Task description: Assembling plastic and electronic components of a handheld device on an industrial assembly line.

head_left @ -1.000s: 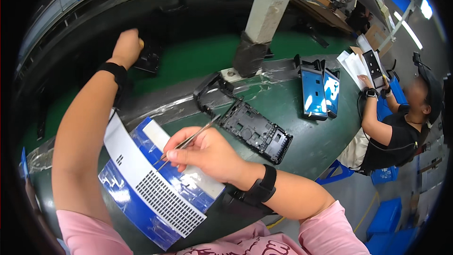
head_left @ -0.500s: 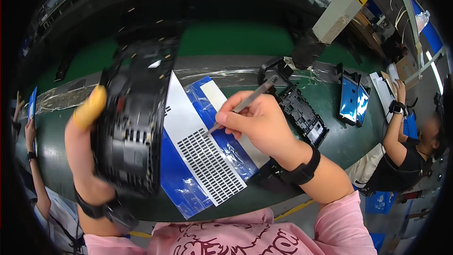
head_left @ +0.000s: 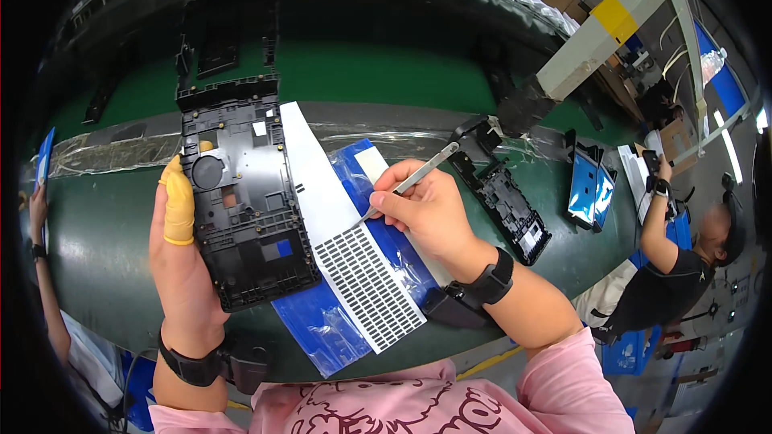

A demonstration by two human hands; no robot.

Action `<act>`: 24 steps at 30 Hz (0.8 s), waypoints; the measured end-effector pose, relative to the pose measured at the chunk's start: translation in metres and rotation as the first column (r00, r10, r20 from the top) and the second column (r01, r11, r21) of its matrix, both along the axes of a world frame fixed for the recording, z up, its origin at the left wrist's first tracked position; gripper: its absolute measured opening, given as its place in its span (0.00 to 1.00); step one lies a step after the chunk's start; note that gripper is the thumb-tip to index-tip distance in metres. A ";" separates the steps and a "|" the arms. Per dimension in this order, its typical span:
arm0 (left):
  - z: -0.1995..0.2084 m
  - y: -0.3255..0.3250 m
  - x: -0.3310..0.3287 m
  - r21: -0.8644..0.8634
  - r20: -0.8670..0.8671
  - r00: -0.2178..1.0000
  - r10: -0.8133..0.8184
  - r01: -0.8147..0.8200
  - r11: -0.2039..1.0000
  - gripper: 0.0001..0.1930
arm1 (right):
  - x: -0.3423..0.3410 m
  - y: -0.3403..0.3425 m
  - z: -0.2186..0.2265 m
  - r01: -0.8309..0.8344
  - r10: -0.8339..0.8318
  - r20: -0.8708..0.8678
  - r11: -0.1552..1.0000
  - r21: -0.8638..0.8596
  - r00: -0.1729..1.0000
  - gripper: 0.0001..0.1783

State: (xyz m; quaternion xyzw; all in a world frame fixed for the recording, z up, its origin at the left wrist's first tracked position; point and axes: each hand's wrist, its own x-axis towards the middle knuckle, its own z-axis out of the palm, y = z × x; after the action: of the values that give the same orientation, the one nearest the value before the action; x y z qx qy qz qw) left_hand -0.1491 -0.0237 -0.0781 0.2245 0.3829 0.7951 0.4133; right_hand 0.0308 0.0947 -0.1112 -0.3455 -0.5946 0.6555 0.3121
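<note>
My left hand (head_left: 183, 251), with a yellow finger cot on the thumb, holds a black plastic device frame (head_left: 241, 193) flat, its inner side up. My right hand (head_left: 426, 210) grips metal tweezers (head_left: 408, 182), whose tip touches a white sheet of small black stickers (head_left: 362, 281). That sheet lies on blue film (head_left: 322, 321) on the green work table (head_left: 96, 233). Both wrists wear black straps.
A second black frame (head_left: 505, 199) lies to the right of my right hand. Further right stand blue-filmed parts (head_left: 589, 186). A seated person (head_left: 683, 249) works at the right; another person's arm (head_left: 44, 273) shows at the left edge. A white post (head_left: 603, 28) rises at the back.
My left hand brought the black frame from the far conveyor down in front of me and laid it flat. The tweezers' tip moved down onto the sticker sheet.
</note>
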 end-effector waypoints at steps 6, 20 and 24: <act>-0.002 0.002 0.004 -0.020 -0.011 1.000 0.023 -0.024 1.000 0.17 | 0.001 0.001 -0.003 -0.012 0.012 -0.009 1.000 0.020 1.000 0.03; -0.016 0.006 0.006 0.063 0.004 1.000 -0.002 0.002 0.998 0.14 | 0.003 0.002 -0.005 -0.017 0.017 -0.026 1.000 -0.009 1.000 0.04; -0.016 0.005 0.010 0.063 0.055 0.998 -0.006 0.002 0.998 0.14 | 0.011 -0.008 0.012 -0.059 0.028 -0.201 0.986 -0.153 0.979 0.04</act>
State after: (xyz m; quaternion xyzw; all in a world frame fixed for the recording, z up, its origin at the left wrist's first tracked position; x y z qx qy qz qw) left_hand -0.1394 -0.0184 -0.0940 0.2161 0.3458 0.8117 0.4182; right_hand 0.0415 0.0862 -0.0995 -0.2890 -0.5141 0.7385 0.3268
